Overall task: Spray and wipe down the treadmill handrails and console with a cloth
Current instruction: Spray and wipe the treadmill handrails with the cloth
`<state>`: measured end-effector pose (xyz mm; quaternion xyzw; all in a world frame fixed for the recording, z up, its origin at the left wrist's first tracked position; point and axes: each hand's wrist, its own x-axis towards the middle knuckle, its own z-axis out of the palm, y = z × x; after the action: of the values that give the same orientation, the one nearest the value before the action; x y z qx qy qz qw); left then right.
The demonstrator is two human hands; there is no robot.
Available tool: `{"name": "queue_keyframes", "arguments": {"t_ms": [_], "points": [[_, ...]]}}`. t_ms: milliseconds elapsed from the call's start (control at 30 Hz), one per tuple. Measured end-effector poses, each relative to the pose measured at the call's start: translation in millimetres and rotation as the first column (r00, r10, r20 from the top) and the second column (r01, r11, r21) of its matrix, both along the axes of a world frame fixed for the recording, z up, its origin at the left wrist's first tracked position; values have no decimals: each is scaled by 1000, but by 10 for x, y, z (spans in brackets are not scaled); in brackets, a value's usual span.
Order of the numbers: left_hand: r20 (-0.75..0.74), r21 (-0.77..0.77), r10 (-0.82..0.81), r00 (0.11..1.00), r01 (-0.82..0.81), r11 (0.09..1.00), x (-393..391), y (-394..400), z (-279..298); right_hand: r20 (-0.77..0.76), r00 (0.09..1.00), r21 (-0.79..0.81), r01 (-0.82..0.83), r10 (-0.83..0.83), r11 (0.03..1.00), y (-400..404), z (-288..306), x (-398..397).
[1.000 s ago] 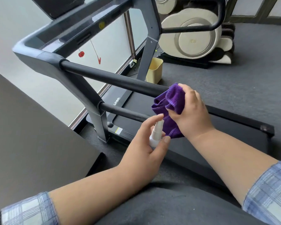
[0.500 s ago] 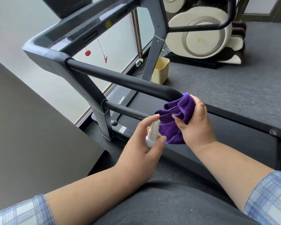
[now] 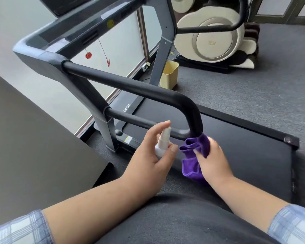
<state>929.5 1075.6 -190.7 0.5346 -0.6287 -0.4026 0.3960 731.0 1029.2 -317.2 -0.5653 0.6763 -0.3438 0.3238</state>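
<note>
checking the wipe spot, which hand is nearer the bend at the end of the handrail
Right. The right hand presses the purple cloth against the handrail bend; the left hand holds the spray bottle beside it.

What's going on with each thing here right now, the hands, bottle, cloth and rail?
Left hand: holds the spray bottle, forefinger raised over its top.
Spray bottle: upright, nozzle near the handrail.
Right hand: grips the purple cloth.
Purple cloth: bunched, touching the handrail's lower bend, tail hanging down.
Handrail: bare above the cloth.
Yellow bin: upright on the floor.
</note>
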Motion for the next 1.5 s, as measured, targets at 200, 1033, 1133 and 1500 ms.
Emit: {"name": "queue_keyframes", "arguments": {"t_ms": [200,1033,1133,1500], "points": [[-34,-30,154,987,-155,987,134,-29,-57,48,988,-60,-145,148,988,264,-31,195],[143,-165,325,935,-301,939,2606,-1448,513,-255,922,-390,-374,291,842,-518,827,1958],[179,-129,316,932,-296,946,2877,-1718,610,-292,917,-482,-387,272,786,-718,1178,2304],[139,-155,284,949,-263,952,3511,-2049,488,-606,792,-520,-466,76,715,-1787,2139,3801]]}}
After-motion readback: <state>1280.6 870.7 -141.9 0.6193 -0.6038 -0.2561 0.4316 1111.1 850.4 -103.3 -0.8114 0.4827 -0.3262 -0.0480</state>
